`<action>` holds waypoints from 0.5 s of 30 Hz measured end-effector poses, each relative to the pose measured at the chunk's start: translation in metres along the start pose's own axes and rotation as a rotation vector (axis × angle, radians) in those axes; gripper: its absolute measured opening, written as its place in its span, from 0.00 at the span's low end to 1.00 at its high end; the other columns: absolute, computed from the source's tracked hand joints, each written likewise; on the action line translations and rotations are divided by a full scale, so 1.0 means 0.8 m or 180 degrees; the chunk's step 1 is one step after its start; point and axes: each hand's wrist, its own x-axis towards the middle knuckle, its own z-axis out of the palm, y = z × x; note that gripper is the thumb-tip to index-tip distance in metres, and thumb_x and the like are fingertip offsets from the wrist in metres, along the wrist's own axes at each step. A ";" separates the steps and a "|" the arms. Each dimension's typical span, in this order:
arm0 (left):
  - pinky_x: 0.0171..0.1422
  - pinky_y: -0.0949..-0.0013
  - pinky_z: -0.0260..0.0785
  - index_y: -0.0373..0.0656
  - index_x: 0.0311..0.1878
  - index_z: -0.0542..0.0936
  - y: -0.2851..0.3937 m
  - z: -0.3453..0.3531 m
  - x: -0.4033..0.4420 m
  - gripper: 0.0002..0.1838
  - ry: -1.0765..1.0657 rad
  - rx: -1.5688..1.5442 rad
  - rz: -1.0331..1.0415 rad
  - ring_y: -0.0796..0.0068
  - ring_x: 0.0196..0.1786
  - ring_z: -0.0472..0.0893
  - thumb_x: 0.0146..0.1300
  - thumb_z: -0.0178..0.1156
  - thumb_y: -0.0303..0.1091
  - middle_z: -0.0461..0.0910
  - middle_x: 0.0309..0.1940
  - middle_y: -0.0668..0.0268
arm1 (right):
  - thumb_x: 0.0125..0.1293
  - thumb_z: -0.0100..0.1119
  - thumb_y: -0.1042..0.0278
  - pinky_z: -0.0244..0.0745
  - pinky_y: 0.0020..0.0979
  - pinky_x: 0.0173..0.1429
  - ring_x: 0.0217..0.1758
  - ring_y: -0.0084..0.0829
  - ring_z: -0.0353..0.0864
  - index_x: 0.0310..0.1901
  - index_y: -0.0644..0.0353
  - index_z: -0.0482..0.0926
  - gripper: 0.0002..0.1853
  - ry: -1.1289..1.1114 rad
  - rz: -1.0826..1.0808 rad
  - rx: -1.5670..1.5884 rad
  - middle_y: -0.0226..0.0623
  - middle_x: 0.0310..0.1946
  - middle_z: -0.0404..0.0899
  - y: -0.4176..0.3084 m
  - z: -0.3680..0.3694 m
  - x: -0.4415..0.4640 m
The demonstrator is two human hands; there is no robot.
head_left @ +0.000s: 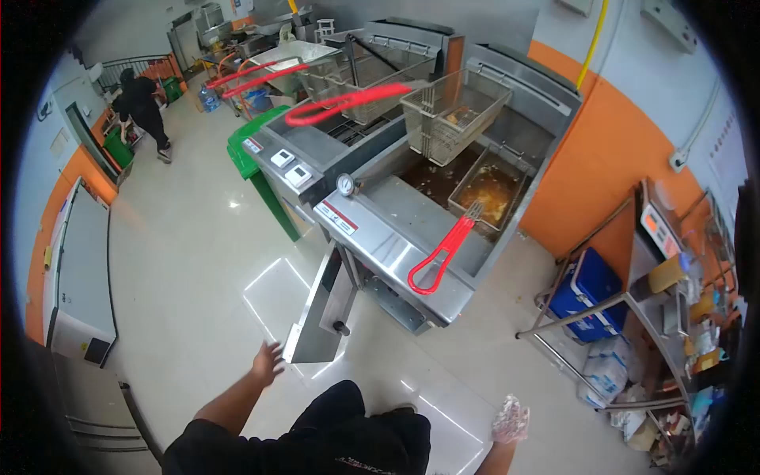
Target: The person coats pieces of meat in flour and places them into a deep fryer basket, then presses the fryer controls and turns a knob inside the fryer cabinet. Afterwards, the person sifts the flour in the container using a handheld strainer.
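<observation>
One bare left hand [267,364], ten o'clock: fingers loosely spread, gripping nothing; near the open cabinet door [321,309], contact unclear.
Gloved right hand [511,421], three o'clock: cannot tell how open; nothing visible held.
Lower basket [467,176], one o'clock: in the oil [431,180] with food [489,194], its red handle [454,237] towards the wearer.
Upper basket [431,131], between twelve and one: above the oil.
Frying step, judged: food cooking, neither hand on a basket.
Handle grip, judged: would call for reaching forward and closing fingers, clear of the oil.
</observation>
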 end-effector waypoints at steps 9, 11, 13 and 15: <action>0.58 0.56 0.66 0.35 0.51 0.77 0.002 0.140 -0.004 0.31 0.0132 0.2450 0.1259 0.47 0.51 0.77 0.71 0.34 0.54 0.79 0.45 0.44 | 0.71 0.36 0.43 0.74 0.42 0.56 0.55 0.42 0.74 0.51 0.62 0.73 0.28 0.0838 -0.1887 -0.2403 0.44 0.55 0.74 0.104 0.092 -0.145; 0.53 0.57 0.70 0.36 0.44 0.80 -0.027 0.179 0.023 0.30 0.0006 0.1926 0.0984 0.52 0.48 0.80 0.71 0.36 0.52 0.81 0.39 0.47 | 0.71 0.37 0.44 0.73 0.42 0.58 0.56 0.43 0.73 0.50 0.61 0.73 0.26 0.0703 -0.1829 -0.2424 0.44 0.55 0.74 0.102 0.100 -0.166; 0.47 0.60 0.74 0.39 0.55 0.72 -0.026 0.235 -0.011 0.27 -0.0805 0.0282 0.0072 0.62 0.41 0.80 0.71 0.35 0.53 0.78 0.46 0.57 | 0.71 0.38 0.44 0.72 0.42 0.59 0.57 0.43 0.72 0.51 0.61 0.72 0.26 0.0488 -0.1679 -0.2512 0.44 0.55 0.73 0.097 0.101 -0.182; 0.60 0.55 0.65 0.42 0.59 0.69 -0.023 0.295 -0.036 0.30 -0.0888 -0.0152 -0.0190 0.60 0.55 0.74 0.70 0.34 0.57 0.75 0.54 0.57 | 0.71 0.38 0.45 0.71 0.42 0.61 0.58 0.43 0.71 0.53 0.61 0.71 0.26 0.0239 -0.1511 -0.2619 0.44 0.55 0.73 0.104 0.113 -0.195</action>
